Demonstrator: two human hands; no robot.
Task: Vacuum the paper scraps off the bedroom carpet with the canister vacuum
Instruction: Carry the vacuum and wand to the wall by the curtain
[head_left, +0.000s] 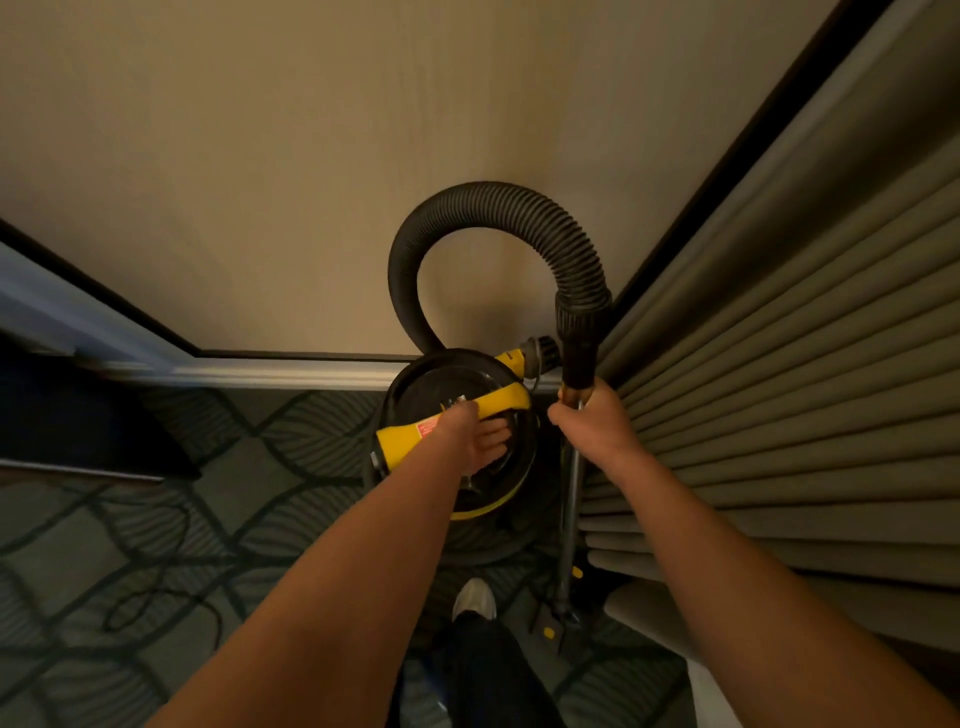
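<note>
I'm watching the left hand (475, 439) curling its fingers (496, 434) round the canister vacuum (493, 512) by its yellow handle (501, 405), the right hand (592, 421) gripping the metal wand (571, 499).

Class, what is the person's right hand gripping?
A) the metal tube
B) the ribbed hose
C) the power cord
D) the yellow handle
A: the right hand curls round the metal tube, just below the black hose; the left hand holds the yellow handle.
</note>
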